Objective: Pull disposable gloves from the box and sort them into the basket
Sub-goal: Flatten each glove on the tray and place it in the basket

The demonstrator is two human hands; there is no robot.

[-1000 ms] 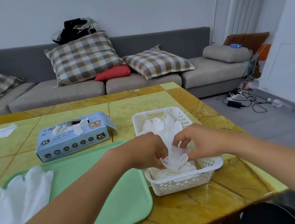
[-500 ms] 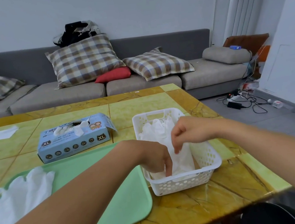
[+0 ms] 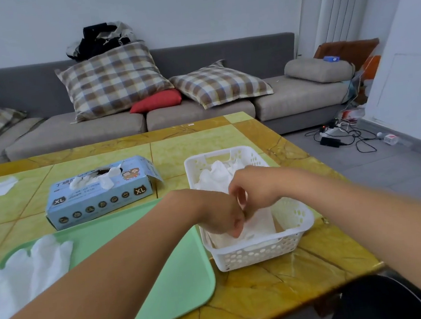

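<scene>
Both hands work over the near half of the white basket point(image 3: 295, 224), close together and almost touching. The left hand point(image 3: 220, 215) has its fingers curled downward and pinches the white glove point(image 3: 258, 223) at its near end, low inside the basket. The right hand point(image 3: 257, 189) sits just beyond and slightly above it, its fingers also curled around the same glove, so each grip is narrow and closed on thin material.

The glove hangs and folds directly below the two grips, its long axis running roughly front to back along the basket's length, toward the other gloves point(image 3: 219, 174) piled at the far end. Judging from this, the next move is likely a short downward press and release, with the left hand nearer to the basket floor.

For the pull after that, the box point(image 3: 102, 196) lies to the left of the grips and a little farther away, well apart from the basket, with a glove tip sticking up from its opening. The left hand is the nearer one. More loose gloves point(image 3: 24, 272) lie on the green tray point(image 3: 171, 283), far left of the grips on the tabletop point(image 3: 273, 292).
</scene>
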